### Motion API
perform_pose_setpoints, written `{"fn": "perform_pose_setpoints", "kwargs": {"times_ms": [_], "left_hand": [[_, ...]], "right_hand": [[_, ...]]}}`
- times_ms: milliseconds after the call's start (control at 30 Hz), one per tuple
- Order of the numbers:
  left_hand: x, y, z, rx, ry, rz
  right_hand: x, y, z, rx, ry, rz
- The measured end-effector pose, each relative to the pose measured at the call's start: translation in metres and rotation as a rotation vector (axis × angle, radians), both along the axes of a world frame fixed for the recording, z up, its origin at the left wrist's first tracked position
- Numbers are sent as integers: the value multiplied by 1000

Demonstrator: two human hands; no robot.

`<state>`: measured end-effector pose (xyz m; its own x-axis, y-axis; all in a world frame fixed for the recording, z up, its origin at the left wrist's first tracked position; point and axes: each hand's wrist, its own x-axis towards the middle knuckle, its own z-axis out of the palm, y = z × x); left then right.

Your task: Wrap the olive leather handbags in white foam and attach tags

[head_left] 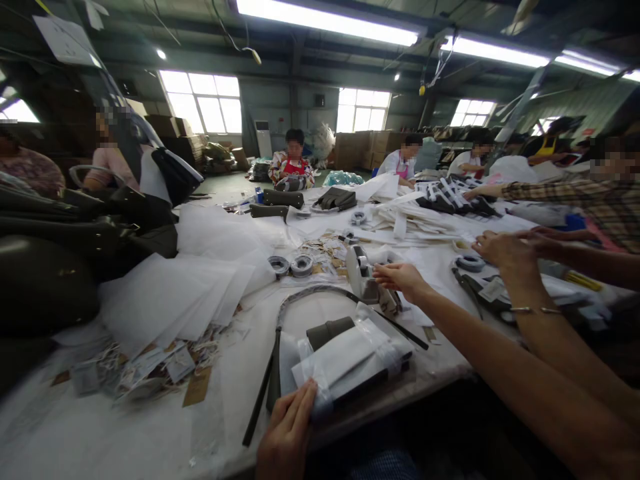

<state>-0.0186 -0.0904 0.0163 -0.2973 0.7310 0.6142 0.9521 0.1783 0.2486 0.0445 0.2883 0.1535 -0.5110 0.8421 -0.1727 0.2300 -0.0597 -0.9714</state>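
A dark olive handbag (pixel 331 332) lies near the table's front edge, partly covered by a white wrapping sheet (pixel 345 357) with clear film or tape across it. Its film-wrapped handle (pixel 313 291) arches behind it, and a dark strap (pixel 260 393) trails off on the left. My left hand (pixel 290 427) grips the bag's near left corner, fingers together on the wrapping, thumb hidden. Beyond the bag stands a grey tape dispenser (pixel 364 283). My right hand (pixel 403 280) is at its front side, fingertips pinched together; any tape between them is too small to see.
White sheets (pixel 195 287), tags (pixel 180 363) and dark bags (pixel 45 267) crowd the left. Rolled grey handles or straps (pixel 301 265) lie mid-table. Close on my right, a co-worker's hands (pixel 505 250) work above another bag (pixel 493 293). Other people sit around the table.
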Motion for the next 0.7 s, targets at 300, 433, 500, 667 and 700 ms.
{"fn": "perform_pose_setpoints", "kwargs": {"times_ms": [300,433,500,667,700], "left_hand": [[1,-3,-3,-81,-43,9],[1,-1,-4,-65,-24,-3],[1,-1,-5,-61,-22,-5],[1,-3,-8,-65,-49,7],[1,-3,-9,-67,-54,8]], "right_hand": [[62,-36,-60,167,-134,-59],[64,-15,-69,341,-278,-22],[65,0,-69,457,-377,8],[56,32,-62,744,-645,69],[51,36,-59,786,-696,81]]}}
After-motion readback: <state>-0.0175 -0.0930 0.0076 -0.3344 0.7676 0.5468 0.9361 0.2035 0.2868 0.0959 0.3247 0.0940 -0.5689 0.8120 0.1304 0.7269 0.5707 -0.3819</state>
